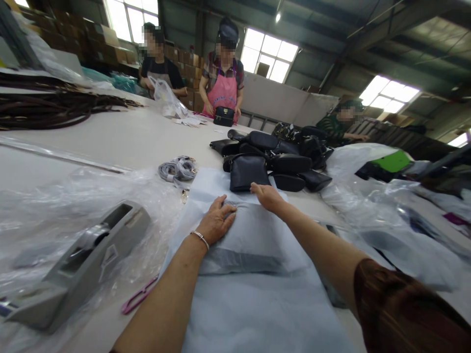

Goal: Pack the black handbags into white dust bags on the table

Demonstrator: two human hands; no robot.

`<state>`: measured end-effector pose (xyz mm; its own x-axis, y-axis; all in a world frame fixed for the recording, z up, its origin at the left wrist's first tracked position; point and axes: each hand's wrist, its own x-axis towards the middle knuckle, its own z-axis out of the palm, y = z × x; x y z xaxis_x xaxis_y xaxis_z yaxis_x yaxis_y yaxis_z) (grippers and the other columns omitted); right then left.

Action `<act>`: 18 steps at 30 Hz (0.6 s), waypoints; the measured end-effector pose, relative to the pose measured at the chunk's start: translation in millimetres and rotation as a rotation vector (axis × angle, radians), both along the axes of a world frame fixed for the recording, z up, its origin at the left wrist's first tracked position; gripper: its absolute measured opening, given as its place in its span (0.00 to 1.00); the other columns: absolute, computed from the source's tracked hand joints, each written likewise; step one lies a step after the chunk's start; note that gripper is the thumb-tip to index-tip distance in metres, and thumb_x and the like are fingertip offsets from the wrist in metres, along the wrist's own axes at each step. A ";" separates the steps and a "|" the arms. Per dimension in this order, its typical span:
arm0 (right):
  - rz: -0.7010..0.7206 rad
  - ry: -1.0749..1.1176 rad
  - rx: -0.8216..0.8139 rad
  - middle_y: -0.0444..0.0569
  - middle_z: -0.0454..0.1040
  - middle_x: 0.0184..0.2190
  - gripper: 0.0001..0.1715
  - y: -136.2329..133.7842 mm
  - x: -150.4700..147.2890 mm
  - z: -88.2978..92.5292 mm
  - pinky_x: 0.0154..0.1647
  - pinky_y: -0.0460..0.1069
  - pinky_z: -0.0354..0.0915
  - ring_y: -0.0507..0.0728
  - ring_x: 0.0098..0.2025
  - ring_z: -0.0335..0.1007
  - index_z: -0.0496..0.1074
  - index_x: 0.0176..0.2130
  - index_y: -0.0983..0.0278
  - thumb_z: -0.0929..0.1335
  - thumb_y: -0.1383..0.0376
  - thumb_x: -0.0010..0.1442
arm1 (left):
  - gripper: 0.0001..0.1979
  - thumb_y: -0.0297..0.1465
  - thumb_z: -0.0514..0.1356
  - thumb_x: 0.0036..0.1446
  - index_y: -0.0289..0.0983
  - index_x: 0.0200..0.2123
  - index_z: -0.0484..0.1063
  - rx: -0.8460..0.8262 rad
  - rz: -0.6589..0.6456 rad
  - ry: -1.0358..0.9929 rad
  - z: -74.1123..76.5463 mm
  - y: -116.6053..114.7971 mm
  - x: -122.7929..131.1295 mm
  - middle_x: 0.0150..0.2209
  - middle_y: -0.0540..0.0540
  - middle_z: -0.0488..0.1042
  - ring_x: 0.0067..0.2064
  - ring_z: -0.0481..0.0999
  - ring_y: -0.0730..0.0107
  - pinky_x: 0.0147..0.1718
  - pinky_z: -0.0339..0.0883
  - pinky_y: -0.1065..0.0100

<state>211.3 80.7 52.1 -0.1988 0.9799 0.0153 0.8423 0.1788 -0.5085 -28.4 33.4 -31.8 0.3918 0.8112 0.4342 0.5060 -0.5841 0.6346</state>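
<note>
A flat package (253, 240) in thin, whitish translucent wrapping lies in front of me on a stack of pale blue-white sheets (253, 314). My left hand (217, 220), with a bangle at the wrist, rests on the package's far left part, fingers spread. At the far right corner is my right hand (269, 197), its fingers stretched out and pointing left. Their tips are by the lower edge of a small black bag (249, 172); whether they touch it I cannot tell. The bag stands upright just beyond the package. What the wrapping contains shows only as a greyish shape.
More black bags (290, 166) are heaped behind. Left lie coiled grey straps (178, 169), a grey tape dispenser (88, 260) on clear plastic and pink-handled scissors (138, 296). Plastic-wrapped items (401, 235) fill the right. Beyond the table, a person in a pink apron (225, 90) handles a black bag.
</note>
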 end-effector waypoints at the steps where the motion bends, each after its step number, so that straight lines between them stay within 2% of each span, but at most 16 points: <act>1: -0.057 0.002 0.042 0.54 0.82 0.43 0.33 -8.6 12.0 2.3 0.57 0.56 0.64 0.65 0.56 0.73 0.80 0.45 0.59 0.56 0.44 0.72 | 0.15 0.38 0.56 0.67 0.41 0.51 0.76 -0.001 -0.005 -0.004 -0.1 0.4 0.0 0.68 0.39 0.59 0.69 0.61 0.52 0.67 0.58 0.48; 4: -0.193 -0.008 0.171 0.54 0.81 0.48 0.32 -37.7 43.0 1.3 0.59 0.56 0.63 0.64 0.58 0.72 0.79 0.46 0.60 0.54 0.48 0.73 | 0.16 0.39 0.54 0.67 0.40 0.51 0.76 -0.015 -0.013 -0.016 -0.9 2.1 -0.1 0.67 0.38 0.59 0.69 0.61 0.52 0.67 0.58 0.48; 8: -0.257 0.110 0.150 0.55 0.80 0.50 0.30 -61.1 64.6 -23.9 0.60 0.57 0.65 0.62 0.56 0.74 0.80 0.47 0.61 0.55 0.51 0.73 | 0.17 0.40 0.53 0.67 0.40 0.51 0.75 -0.030 -0.030 -0.026 -0.9 3.9 -1.3 0.67 0.38 0.60 0.68 0.62 0.53 0.67 0.60 0.48; 13: -0.320 0.250 0.037 0.52 0.82 0.45 0.31 -60.0 70.2 -61.2 0.59 0.59 0.67 0.61 0.54 0.75 0.79 0.50 0.59 0.53 0.52 0.73 | 0.17 0.41 0.53 0.68 0.41 0.52 0.74 -0.039 -0.047 -0.025 0.8 4.1 -2.5 0.67 0.39 0.62 0.68 0.63 0.54 0.66 0.61 0.47; 15: -0.327 0.292 0.010 0.51 0.81 0.44 0.31 -58.7 69.5 -66.8 0.58 0.57 0.68 0.60 0.52 0.76 0.78 0.53 0.58 0.53 0.52 0.73 | 0.18 0.41 0.53 0.68 0.41 0.52 0.74 -0.045 -0.045 -0.025 0.6 4.4 -2.6 0.67 0.39 0.61 0.68 0.63 0.54 0.66 0.61 0.46; 18: -0.401 0.297 0.022 0.52 0.80 0.47 0.32 -61.3 67.8 -63.7 0.58 0.55 0.67 0.59 0.53 0.75 0.78 0.53 0.59 0.52 0.54 0.74 | 0.18 0.43 0.52 0.68 0.42 0.52 0.74 -0.049 -0.041 -0.021 -1.1 5.4 -3.0 0.67 0.39 0.60 0.68 0.63 0.54 0.67 0.60 0.47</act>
